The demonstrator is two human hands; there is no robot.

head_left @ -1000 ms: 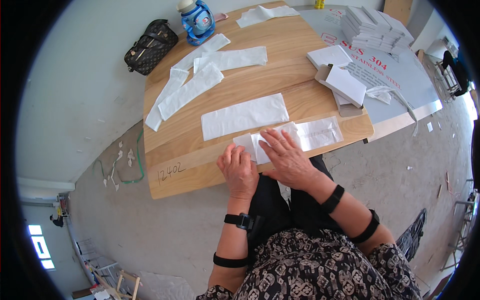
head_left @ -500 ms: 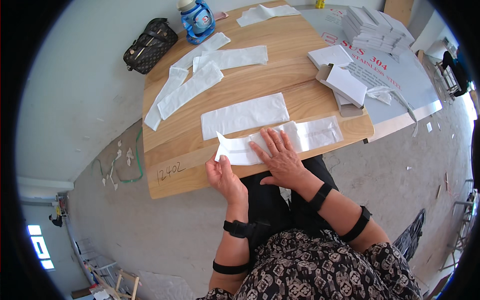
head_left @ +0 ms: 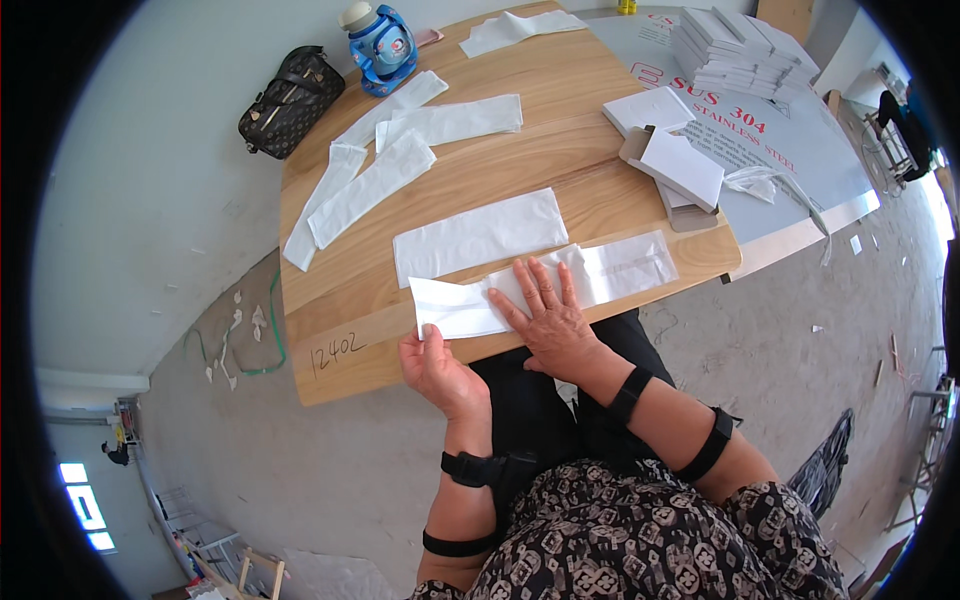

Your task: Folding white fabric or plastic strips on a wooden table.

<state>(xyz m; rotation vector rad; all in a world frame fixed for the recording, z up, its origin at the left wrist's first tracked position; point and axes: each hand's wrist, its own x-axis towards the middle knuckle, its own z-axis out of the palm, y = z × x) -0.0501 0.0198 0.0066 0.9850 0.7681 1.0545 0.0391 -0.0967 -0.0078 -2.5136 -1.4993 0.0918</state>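
Note:
A long, thin, white folded strip, of film or paper, lies along the near edge of the wooden table. My left hand is closed at its left end, pinching the lower corner between thumb and fingers. Spread flat over the strip's middle, my right hand presses it against the tabletop. To the right of that hand the strip looks more see-through, with a seam along it. Just beyond lies a second white strip, flat and apart from my hands.
Several more white strips overlap at the far left. A dark patterned bag and a blue bottle stand behind them. White boxes sit at the right, near a metal sheet with stacked white boxes.
My left hand has shifted slightly left with the strip's end. The corner that stuck up there now lies flatter and wider. My right hand stays on the strip.

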